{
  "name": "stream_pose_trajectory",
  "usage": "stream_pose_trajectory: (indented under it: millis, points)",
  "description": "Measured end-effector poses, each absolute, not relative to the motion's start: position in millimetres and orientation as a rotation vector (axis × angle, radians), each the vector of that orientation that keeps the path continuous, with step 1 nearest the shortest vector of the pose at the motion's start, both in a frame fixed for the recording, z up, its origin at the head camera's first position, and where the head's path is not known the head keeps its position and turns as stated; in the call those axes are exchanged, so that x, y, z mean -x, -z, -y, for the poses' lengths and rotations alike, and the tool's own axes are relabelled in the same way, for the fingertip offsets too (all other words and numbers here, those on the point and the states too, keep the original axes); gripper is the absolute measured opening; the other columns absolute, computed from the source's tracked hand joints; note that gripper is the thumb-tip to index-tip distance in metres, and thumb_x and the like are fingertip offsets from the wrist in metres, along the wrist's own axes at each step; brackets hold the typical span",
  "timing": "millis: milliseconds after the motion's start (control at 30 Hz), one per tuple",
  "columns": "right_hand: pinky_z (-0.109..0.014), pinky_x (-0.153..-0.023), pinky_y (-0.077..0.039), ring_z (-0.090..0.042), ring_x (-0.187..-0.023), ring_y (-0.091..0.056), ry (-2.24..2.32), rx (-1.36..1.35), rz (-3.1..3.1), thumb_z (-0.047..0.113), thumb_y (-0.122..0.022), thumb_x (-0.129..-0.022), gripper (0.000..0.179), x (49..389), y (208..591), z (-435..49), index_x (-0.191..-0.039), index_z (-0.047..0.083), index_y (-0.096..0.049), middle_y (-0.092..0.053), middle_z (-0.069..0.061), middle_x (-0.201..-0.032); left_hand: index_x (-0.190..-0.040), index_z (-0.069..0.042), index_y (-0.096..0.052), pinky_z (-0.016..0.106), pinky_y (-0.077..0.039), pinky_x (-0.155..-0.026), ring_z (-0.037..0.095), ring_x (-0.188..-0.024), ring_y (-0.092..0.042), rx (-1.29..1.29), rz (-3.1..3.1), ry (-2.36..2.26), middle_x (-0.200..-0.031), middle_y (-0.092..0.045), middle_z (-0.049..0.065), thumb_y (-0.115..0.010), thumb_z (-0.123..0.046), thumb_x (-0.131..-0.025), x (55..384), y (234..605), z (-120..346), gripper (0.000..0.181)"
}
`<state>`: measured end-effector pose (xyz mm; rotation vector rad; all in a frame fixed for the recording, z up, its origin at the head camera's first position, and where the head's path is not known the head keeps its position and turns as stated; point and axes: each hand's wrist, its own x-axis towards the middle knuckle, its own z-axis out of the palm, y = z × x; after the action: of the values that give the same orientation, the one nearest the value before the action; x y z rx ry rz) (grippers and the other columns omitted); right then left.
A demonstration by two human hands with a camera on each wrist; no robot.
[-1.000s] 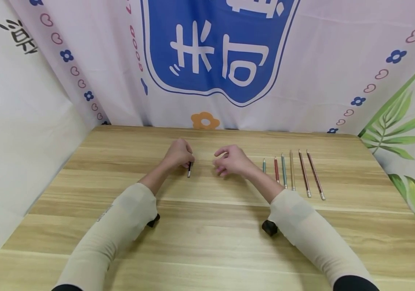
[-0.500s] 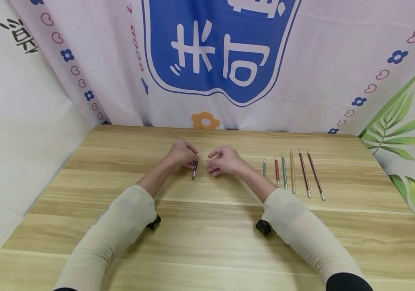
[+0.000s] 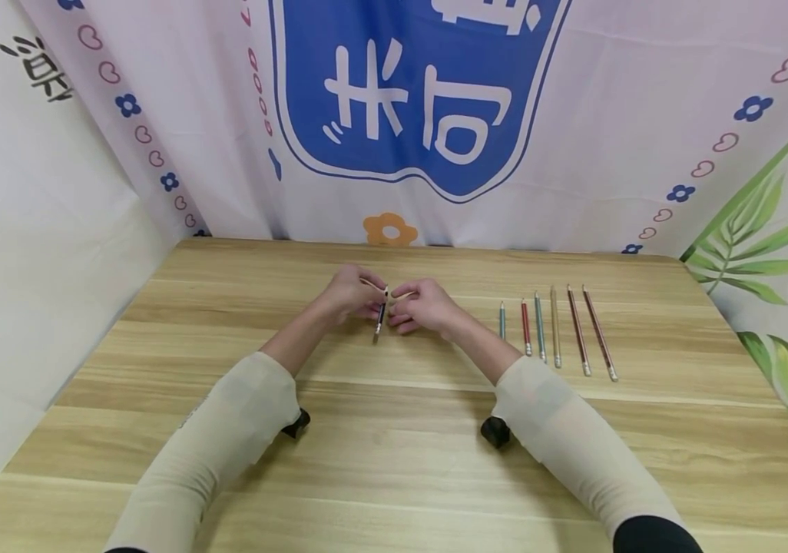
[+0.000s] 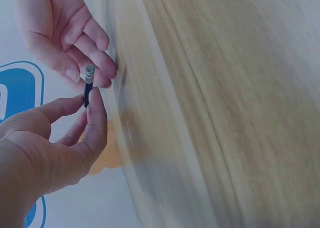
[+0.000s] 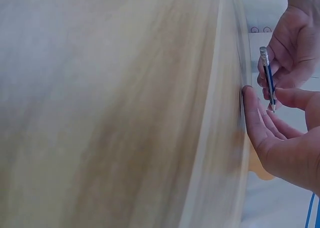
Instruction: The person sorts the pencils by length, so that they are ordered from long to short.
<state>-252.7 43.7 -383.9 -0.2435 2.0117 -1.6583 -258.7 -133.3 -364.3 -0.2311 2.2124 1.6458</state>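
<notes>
My left hand (image 3: pixel 351 293) pinches a short dark pencil (image 3: pixel 379 321) between thumb and fingertips, above the far middle of the table. Its eraser end points toward me. Just to the right, my right hand (image 3: pixel 427 304) is held with spread, slightly bent fingers close to the pencil. In the left wrist view the pencil (image 4: pixel 88 85) sits in the left fingertips, the right hand (image 4: pixel 65 37) behind it. The right wrist view has the sharpened tip of the pencil (image 5: pixel 268 77) near the right thumb; whether they touch I cannot tell.
To the right lies a row of pencils: a short teal one (image 3: pixel 502 319), a red one (image 3: pixel 526 326), a blue-green one (image 3: pixel 540 326), a tan one (image 3: pixel 556 326) and two dark red ones. A printed curtain (image 3: pixel 394 207) hangs behind the wooden table (image 3: pixel 394 476).
My left hand has carried the dark pencil a little to the right. The right hand has moved left, narrowing the gap between the hands. The row of pencils stays put.
</notes>
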Motion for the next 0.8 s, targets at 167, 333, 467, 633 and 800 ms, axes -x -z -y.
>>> stream_pose_trajectory:
  millis: [167,333,467,633,800]
  points:
    - [-0.038,-0.086,-0.066,-0.040,-0.111,-0.071,1.681,0.214,-1.992,-0.004,-0.054,-0.101,0.042,253,384,-48,-0.143,-0.009,-0.049,-0.069,-0.030,-0.122,-0.122,0.009,-0.062,0.027,-0.065,-0.067,0.019,-0.068,-0.067,0.229,-2.186,-1.667,-0.090,-0.065,0.018,-0.064,0.009,-0.096,259,364,128,0.026]
    - [-0.039,-0.086,-0.065,-0.041,-0.112,-0.070,1.705,0.200,-1.992,-0.005,-0.055,-0.101,0.043,253,384,-55,-0.143,-0.010,-0.049,-0.068,-0.031,-0.123,-0.122,0.010,-0.062,0.029,-0.066,-0.070,0.019,-0.066,-0.069,0.220,-2.154,-1.695,-0.087,-0.066,0.018,-0.065,0.010,-0.094,260,365,123,0.028]
    - [-0.041,-0.088,-0.065,-0.041,-0.112,-0.070,1.726,0.204,-1.995,-0.005,-0.056,-0.100,0.044,253,385,-61,-0.143,-0.010,-0.049,-0.067,-0.031,-0.123,-0.123,0.010,-0.062,0.029,-0.066,-0.070,0.020,-0.067,-0.069,0.196,-2.140,-1.708,-0.089,-0.066,0.020,-0.064,0.011,-0.094,260,363,118,0.029]
    - [-0.043,-0.090,-0.064,-0.042,-0.114,-0.069,1.730,0.196,-1.996,-0.006,-0.057,-0.100,0.045,253,382,-71,-0.144,-0.010,-0.049,-0.067,-0.032,-0.125,-0.123,0.011,-0.061,0.028,-0.066,-0.067,0.020,-0.068,-0.069,0.175,-2.133,-1.710,-0.091,-0.066,0.020,-0.063,0.011,-0.095,260,361,111,0.029]
    - [-0.043,-0.090,-0.064,-0.044,-0.116,-0.068,1.735,0.191,-1.993,-0.008,-0.057,-0.099,0.047,251,380,-80,-0.145,-0.011,-0.046,-0.065,-0.034,-0.126,-0.122,0.009,-0.061,0.033,-0.067,-0.073,0.021,-0.067,-0.069,0.170,-2.117,-1.713,-0.089,-0.067,0.019,-0.064,0.011,-0.095,261,362,103,0.028]
